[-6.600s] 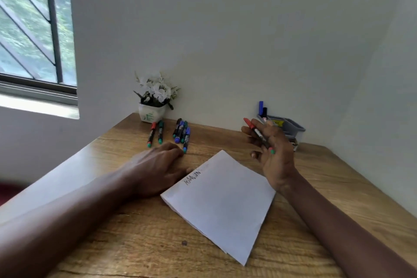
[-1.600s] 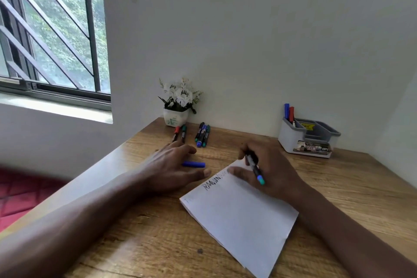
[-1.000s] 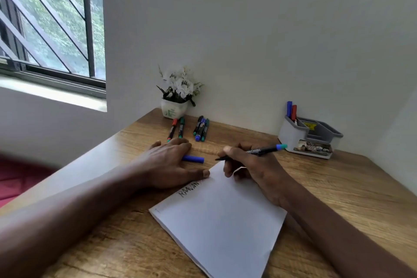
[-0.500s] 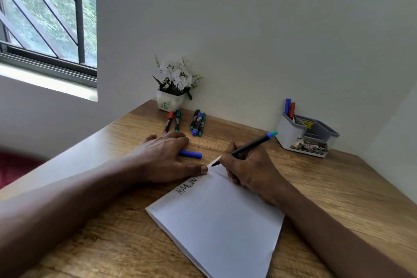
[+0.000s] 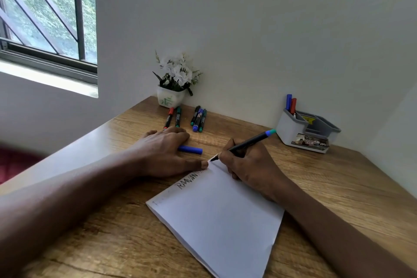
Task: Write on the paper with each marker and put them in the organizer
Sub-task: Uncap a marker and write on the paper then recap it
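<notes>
Head view: marker (image 5: 248, 143) is pinched in the right hand (image 5: 247, 168), tip at the far corner of the paper (image 5: 216, 210), which is pinned by the flat, open left hand (image 5: 167, 153); ink on the desk (image 5: 327, 183) is risked if the tip overruns the edge, and the blue cap (image 5: 190, 149) could be rolled away.

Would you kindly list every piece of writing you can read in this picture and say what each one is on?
"RAAVIN", roughly, handwritten in black on the paper; its last letters are unclear.
"OP", partly legible, on the printed strip along the organizer front; the rest is blurred.
Yellow label inside the organizer: too small to read.
Print on the marker barrels lying by the flower pot: too small to read.
Green mark on the flower pot: a drawing, not text.
</notes>
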The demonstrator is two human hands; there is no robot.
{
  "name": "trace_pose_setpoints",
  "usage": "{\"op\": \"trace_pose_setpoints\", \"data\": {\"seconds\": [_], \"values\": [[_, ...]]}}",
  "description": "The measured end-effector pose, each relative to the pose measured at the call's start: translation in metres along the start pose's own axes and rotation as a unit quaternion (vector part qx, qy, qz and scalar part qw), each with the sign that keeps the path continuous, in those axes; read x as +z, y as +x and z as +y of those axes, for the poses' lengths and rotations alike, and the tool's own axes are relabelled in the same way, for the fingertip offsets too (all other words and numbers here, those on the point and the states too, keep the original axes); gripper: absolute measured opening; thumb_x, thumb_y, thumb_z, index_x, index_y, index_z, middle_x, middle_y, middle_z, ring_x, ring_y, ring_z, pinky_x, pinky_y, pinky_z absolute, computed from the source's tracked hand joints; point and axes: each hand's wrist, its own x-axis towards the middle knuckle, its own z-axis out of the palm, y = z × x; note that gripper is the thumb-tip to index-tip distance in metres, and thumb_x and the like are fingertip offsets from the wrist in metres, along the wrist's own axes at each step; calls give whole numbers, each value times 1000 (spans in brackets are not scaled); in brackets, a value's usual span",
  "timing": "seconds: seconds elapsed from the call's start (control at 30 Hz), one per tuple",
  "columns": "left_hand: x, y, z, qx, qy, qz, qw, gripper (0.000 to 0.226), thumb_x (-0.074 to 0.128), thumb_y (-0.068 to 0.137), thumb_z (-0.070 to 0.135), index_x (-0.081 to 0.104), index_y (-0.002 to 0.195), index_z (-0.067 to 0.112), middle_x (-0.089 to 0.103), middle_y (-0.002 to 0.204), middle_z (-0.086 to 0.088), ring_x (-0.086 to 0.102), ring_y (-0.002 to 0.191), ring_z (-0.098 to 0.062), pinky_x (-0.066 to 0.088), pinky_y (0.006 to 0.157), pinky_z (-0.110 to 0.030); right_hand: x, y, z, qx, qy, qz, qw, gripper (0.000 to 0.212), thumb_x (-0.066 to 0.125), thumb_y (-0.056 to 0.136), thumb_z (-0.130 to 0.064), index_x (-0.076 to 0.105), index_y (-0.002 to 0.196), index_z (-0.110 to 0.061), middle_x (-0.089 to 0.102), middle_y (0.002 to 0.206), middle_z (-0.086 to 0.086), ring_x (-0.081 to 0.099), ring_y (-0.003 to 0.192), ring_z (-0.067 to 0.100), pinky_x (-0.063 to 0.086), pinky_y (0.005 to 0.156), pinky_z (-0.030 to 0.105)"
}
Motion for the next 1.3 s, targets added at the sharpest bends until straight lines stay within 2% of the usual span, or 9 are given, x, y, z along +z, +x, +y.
{"op": "trace_pose_setpoints", "data": {"seconds": [0.1,0.23,0.37,0.5,0.6,0.77,1.07,1.17,1.3], "values": [[0,-1,1,-2,-1,5,1000,100,42,74,88,35,153,27,25,165,7,32,147,-17,23,122,-45,-1,1,0,0,-8,-2,1000,16,69,91,-14,65,86,1,59,55,-2,53,50,9,47,52,24],[0,-1,2,-5,-1,4,1000,97,44,77,87,36,153,27,25,165,7,33,146,-17,24,121,-46,-2,0,0,14,3,1,1000,21,68,91,-13,60,87,6,57,56,3,52,48,10,46,49,21],[0,-1,2,-5,-2,6,1000,97,44,77,86,36,153,27,25,165,6,32,147,-17,24,121,-46,-2,-1,-2,25,19,10,999,16,68,91,-11,61,82,1,57,55,5,54,46,12,42,43,18],[-1,-1,2,-4,-2,6,1000,97,44,77,86,36,153,27,25,165,6,31,147,-18,24,122,-46,-1,0,0,26,26,35,999,21,70,90,-12,62,89,7,60,56,4,55,47,12,46,45,19],[-1,-1,2,-4,-3,6,1000,97,44,77,86,34,154,28,25,165,6,30,148,-18,24,122,-47,1,-1,0,15,5,23,1000,15,70,90,-11,66,90,4,62,57,2,56,49,10,50,50,20],[0,0,1,-6,-3,5,1000,101,43,74,88,33,154,28,25,165,6,31,147,-18,26,121,-47,0,0,-1,23,15,37,999,16,69,91,-12,64,85,2,60,55,3,55,47,11,45,45,19],[2,2,-1,-3,-4,15,1000,95,45,77,87,39,151,29,30,162,6,35,144,-18,29,119,-48,2,0,1,0,-25,59,998,17,71,87,-14,64,79,-1,59,56,2,54,47,9,49,52,27],[2,3,0,-4,-5,11,1000,95,45,76,87,39,151,29,29,163,6,35,144,-18,29,119,-48,3,-1,1,2,-22,50,998,13,71,89,-12,66,82,-2,60,56,0,54,48,8,48,50,24],[2,3,-1,-6,-8,13,1000,95,45,75,88,40,150,30,31,162,6,36,144,-18,29,118,-48,1,0,1,7,-13,58,998,17,71,88,-13,63,74,-8,58,52,-1,53,46,11,48,50,24]]}}
